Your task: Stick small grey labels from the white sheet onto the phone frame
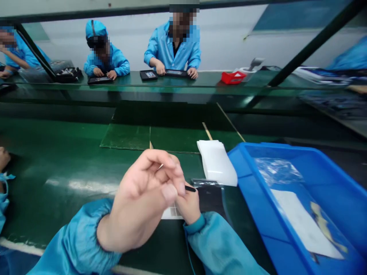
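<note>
My left hand (149, 198) is raised in the middle of the view, its fingers curled in toward the thumb. Whatever lies between its fingertips, if anything, is too small to make out. Partly behind it, my right hand (189, 202) is closed around a thin black stick-like tool (190, 188), of which only a short end shows. Below the hands a white sheet with a printed grid (173, 213) lies on the green table. A flat black piece in clear plastic (210, 196) lies just beyond my right wrist.
A stack of white sheets (218, 162) leans by a blue bin (249, 191) holding plastic bags and a white sheet. A green board (129, 137) lies ahead. Across a raised shelf, several people in blue coats handle black trays near a red box (233, 78). Another person's hand (4, 158) shows at left.
</note>
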